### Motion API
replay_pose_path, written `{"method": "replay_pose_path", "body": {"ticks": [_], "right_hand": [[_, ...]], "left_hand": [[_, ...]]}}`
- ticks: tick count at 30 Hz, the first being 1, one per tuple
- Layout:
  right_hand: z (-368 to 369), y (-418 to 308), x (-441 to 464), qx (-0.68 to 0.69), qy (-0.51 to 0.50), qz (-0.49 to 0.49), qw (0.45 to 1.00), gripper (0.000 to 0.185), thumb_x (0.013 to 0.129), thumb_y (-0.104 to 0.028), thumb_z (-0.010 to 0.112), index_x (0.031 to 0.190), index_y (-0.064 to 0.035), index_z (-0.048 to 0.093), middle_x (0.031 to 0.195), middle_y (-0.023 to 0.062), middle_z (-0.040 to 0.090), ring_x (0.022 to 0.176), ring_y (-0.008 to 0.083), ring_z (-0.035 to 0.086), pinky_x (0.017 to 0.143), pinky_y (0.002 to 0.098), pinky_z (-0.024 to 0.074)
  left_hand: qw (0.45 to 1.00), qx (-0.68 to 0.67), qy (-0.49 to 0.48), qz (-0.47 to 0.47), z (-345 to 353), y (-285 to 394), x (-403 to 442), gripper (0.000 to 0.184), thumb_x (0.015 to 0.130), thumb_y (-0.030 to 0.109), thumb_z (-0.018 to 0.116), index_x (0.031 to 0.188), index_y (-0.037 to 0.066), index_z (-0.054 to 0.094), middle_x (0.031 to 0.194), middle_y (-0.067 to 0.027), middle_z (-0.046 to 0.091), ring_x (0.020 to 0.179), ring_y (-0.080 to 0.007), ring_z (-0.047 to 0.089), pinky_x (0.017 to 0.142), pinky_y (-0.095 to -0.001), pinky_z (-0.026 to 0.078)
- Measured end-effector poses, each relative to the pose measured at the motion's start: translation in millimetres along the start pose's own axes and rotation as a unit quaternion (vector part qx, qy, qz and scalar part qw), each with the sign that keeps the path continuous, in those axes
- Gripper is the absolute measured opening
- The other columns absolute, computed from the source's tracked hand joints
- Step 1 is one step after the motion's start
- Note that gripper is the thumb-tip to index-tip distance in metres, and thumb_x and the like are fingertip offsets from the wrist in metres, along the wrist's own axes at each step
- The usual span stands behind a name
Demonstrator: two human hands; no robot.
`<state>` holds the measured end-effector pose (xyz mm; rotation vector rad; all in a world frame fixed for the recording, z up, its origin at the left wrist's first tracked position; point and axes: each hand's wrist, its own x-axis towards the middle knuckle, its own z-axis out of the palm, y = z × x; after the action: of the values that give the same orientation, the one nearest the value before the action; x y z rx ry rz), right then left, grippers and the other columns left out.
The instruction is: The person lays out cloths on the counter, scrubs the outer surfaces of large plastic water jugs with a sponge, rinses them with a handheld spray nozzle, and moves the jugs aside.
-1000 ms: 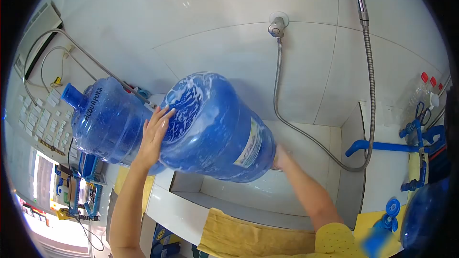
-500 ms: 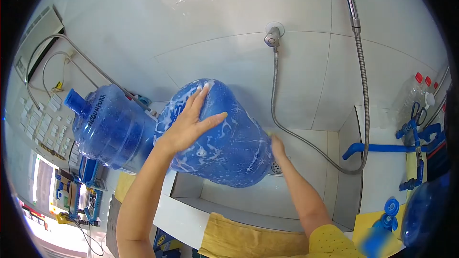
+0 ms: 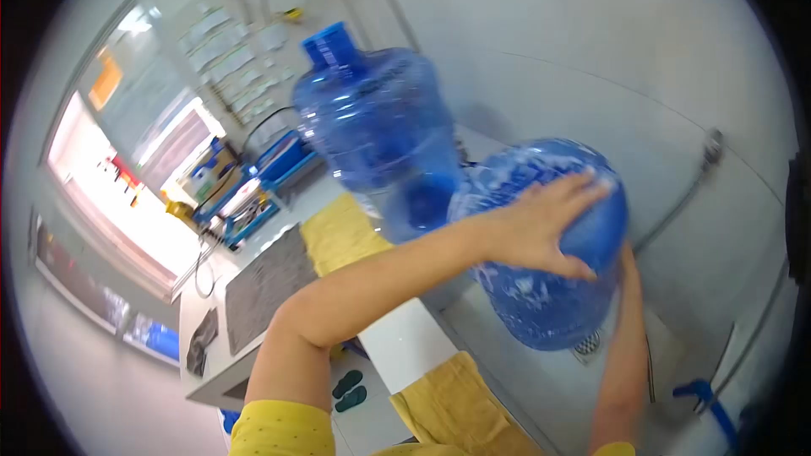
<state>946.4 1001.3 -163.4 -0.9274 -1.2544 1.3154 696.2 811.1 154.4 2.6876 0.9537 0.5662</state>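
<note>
Soapy foam covers the upturned base of a large blue water jug, which is held tilted over the white sink. My left hand lies on that foamy base with its fingers spread. At the jug's lower right side is my right hand; its fingers are mostly hidden behind the jug. A second blue jug with a blue cap stands to the left on the counter, close to the held one.
A yellow cloth and a grey mat lie on the left counter, with blue trays behind. Another yellow cloth hangs over the sink's front edge. A metal hose runs down the wall; a drain shows below the jug.
The view has swung left, bringing the doorway and mat into sight. The held jug has turned, its base facing up more, and my left hand has slid across the foam.
</note>
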Motion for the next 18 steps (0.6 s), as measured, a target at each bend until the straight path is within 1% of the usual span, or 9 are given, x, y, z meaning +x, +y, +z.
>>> {"method": "replay_pose_path", "body": {"ticks": [2,5,9,10,12,13,15,17,18], "right_hand": [[-5.2,9.1,-42.7,0.155,0.051,0.1,0.981,0.043,0.095,-0.032,0.043,0.129,-0.0067,0.049,0.128,0.0091,0.053,0.117,0.0202,0.049,0.102,0.0331,0.0356],[22.2,20.3,-102.8,0.348,0.091,0.083,0.929,0.044,0.095,-0.034,0.044,0.129,-0.0075,0.049,0.128,0.009,0.053,0.116,0.0213,0.049,0.102,0.0343,0.0363],[98.5,31.0,-200.6,0.532,0.042,0.053,0.844,0.045,0.094,-0.036,0.045,0.129,-0.0085,0.048,0.128,0.0087,0.053,0.116,0.0227,0.05,0.101,0.0359,0.0372],[116.1,36.6,-218.2,0.554,0.033,0.093,0.827,0.045,0.094,-0.037,0.045,0.129,-0.0088,0.048,0.128,0.0087,0.053,0.116,0.023,0.05,0.101,0.0363,0.0375],[135.4,42.9,-236.8,0.59,0.033,0.222,0.776,0.051,0.092,-0.043,0.043,0.132,-0.0106,0.042,0.134,0.0078,0.048,0.121,0.0273,0.046,0.104,0.0431,0.036],[128.7,38.6,-234.2,0.587,0.031,0.22,0.779,0.051,0.092,-0.043,0.043,0.132,-0.0106,0.042,0.134,0.0078,0.048,0.121,0.0273,0.046,0.104,0.0431,0.036],[120.2,10.9,-236.4,0.589,-0.035,0.307,0.747,0.046,0.092,-0.041,0.047,0.127,-0.0107,0.048,0.124,0.0072,0.054,0.112,0.0255,0.052,0.098,0.0419,0.0413],[62.8,29.5,-211.6,0.423,-0.051,0.18,0.887,0.05,0.091,-0.043,0.049,0.128,-0.0097,0.047,0.125,0.0088,0.053,0.112,0.0267,0.051,0.097,0.0418,0.0409],[29.8,34.1,-190.1,0.397,-0.05,0.195,0.895,0.054,0.09,-0.045,0.049,0.13,-0.0091,0.045,0.128,0.0093,0.05,0.113,0.0267,0.051,0.098,0.0415,0.0401]], "left_hand": [[1.0,0.013,0.007,0.004,-2.5,5.5,-12.9,0.101,0.069,0.051,0.071,0.142,0.002,0.022,0.144,-0.0249,0.025,0.134,-0.0402,0.025,0.109,-0.0484,0.022],[1.0,0.022,-0.019,0.011,-0.3,8.5,-12.5,0.103,0.068,0.054,0.069,0.143,0.005,0.02,0.145,-0.0226,0.024,0.134,-0.0399,0.025,0.106,-0.0559,0.021],[0.973,-0.087,0.058,-0.208,11.6,5.8,31.5,0.098,0.072,0.052,0.066,0.143,0.005,0.018,0.145,-0.0206,0.023,0.135,-0.0388,0.023,0.104,-0.0603,0.02],[0.939,-0.15,0.105,-0.29,14.9,5.9,42.7,0.096,0.074,0.05,0.065,0.143,0.005,0.017,0.145,-0.0206,0.023,0.135,-0.0385,0.023,0.105,-0.0597,0.019],[0.931,-0.16,0.111,-0.309,26.0,10.0,51.4,0.094,0.075,0.048,0.064,0.143,0.003,0.017,0.145,-0.0207,0.023,0.135,-0.0383,0.021,0.106,-0.0587,0.019],[0.924,-0.162,0.118,-0.324,29.3,11.6,54.5,0.092,0.077,0.047,0.063,0.143,0.002,0.016,0.145,-0.0208,0.022,0.136,-0.038,0.02,0.106,-0.0576,0.019],[0.963,-0.208,0.014,-0.172,5.8,26.4,20.1,0.097,0.075,0.049,0.065,0.143,0.001,0.016,0.147,-0.0217,0.02,0.137,-0.0403,0.014,0.108,-0.0569,0.017],[0.987,-0.152,-0.05,0.002,-7.7,8.8,-18.5,0.104,0.071,0.055,0.067,0.143,0.001,0.016,0.148,-0.0222,0.018,0.137,-0.0437,0.013,0.108,-0.0577,0.016],[0.993,-0.066,-0.064,0.079,-7.3,-5.4,-35.1,0.107,0.069,0.058,0.068,0.144,0.001,0.016,0.148,-0.0224,0.017,0.136,-0.0452,0.014,0.108,-0.0581,0.016]]}}
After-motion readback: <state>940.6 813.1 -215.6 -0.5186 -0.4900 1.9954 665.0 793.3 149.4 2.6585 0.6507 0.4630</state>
